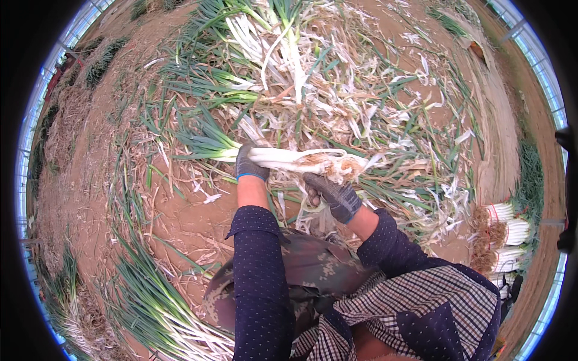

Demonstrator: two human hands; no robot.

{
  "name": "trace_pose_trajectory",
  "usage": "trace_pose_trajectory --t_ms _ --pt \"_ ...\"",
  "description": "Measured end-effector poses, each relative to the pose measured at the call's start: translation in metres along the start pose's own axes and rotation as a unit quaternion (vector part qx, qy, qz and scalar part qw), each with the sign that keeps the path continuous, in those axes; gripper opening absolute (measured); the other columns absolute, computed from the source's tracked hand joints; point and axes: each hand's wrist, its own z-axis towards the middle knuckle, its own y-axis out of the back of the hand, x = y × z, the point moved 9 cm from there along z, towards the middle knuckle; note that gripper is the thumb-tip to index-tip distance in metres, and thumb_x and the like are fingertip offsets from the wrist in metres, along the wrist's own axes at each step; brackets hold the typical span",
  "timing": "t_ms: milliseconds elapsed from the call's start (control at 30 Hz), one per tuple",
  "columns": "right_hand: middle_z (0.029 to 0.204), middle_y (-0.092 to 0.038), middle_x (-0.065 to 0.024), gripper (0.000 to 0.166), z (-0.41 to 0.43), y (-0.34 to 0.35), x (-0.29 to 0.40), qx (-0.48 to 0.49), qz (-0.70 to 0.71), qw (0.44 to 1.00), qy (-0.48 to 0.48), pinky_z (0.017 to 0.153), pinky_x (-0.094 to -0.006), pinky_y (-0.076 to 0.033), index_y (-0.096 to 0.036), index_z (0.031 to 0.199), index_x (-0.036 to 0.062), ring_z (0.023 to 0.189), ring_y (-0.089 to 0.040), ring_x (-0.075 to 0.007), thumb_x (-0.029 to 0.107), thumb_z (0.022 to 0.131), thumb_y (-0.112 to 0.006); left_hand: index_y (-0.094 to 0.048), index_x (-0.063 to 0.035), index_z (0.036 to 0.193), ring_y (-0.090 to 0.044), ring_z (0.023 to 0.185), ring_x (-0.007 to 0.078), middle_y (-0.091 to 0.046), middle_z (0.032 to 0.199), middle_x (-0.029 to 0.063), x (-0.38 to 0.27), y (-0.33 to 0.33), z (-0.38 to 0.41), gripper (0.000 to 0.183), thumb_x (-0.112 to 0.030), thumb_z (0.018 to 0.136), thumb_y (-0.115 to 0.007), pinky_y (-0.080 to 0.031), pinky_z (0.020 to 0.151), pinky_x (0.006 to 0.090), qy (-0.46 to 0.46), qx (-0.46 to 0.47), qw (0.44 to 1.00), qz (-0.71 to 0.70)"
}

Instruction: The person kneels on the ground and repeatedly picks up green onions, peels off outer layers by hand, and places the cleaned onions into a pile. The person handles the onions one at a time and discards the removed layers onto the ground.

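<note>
My left hand [249,163], in a dark glove with a blue cuff, is closed round several long green onions [289,158] where the white shanks meet the green leaves. The bunch lies sideways before me, leaves to the left and brown roots [341,168] to the right. Just below the roots is my right hand [332,194], in a grey glove, its fingers curled; whether it grips anything is unclear. Pale peelings hang under it. Beyond the bunch lie more green onions [295,63] among stripped leaves and skins [361,113].
Unpeeled green onions [180,311] are heaped at my lower left. Tied bundles of white-stemmed green onions [505,234] are lined up at the right. More onions [101,63] lie on the soil at the far left. Greenhouse walls curve along both sides.
</note>
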Motion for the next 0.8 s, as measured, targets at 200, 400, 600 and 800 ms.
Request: trace_pose_trajectory --t_ms 200,400,600,800 --pt "0.063 -0.053 0.0051 0.029 -0.086 0.013 -0.020 0.060 0.189 0.968 -0.155 0.041 -0.0178 -0.035 -0.064 0.112 0.0036 0.050 -0.049 -0.0035 0.028 0.096 -0.064 -0.055 -0.0042 0.102 -0.064 0.084 0.0365 -0.064 0.088 0.0188 0.025 0.046 -0.019 0.030 -0.027 0.084 -0.059 -0.055 0.086 0.0533 -0.017 -0.002 0.999 0.029" --pt "0.079 -0.063 0.0025 0.025 -0.168 0.039 0.004 0.050 -0.172 0.984 -0.024 0.048 -0.0229 -0.041 -0.067 0.113 0.0046 0.058 -0.054 -0.0053 0.021 0.096 -0.061 -0.054 -0.0059 0.095 -0.062 0.068 0.0322 -0.059 0.077 0.0118 0.055 0.056 -0.026 0.023 -0.018 0.078 -0.064 -0.058 0.067 0.0450 -0.006 -0.007 0.999 0.030" --pt "0.093 -0.065 -0.0024 0.033 -0.210 0.158 0.115 -0.120 -0.047 0.981 0.145 0.054 -0.0254 -0.047 -0.060 0.125 0.0045 0.068 -0.060 -0.0098 0.019 0.096 -0.060 -0.060 -0.0015 0.093 -0.062 0.071 0.0368 -0.063 0.078 0.0173 0.025 0.094 0.002 0.029 -0.025 0.076 -0.066 -0.054 0.073 0.0514 -0.023 -0.061 0.990 0.128" --pt "0.107 -0.065 -0.0105 0.043 -0.187 0.347 0.270 -0.314 -0.292 0.877 0.217 0.071 -0.0329 -0.049 -0.057 0.130 0.0041 0.087 -0.062 -0.0204 0.025 0.093 -0.061 -0.053 -0.0073 0.115 -0.059 0.091 0.0386 -0.059 0.098 0.0160 0.031 0.125 0.024 0.054 -0.039 0.075 -0.069 -0.049 0.088 0.0570 0.031 -0.054 0.980 0.188"
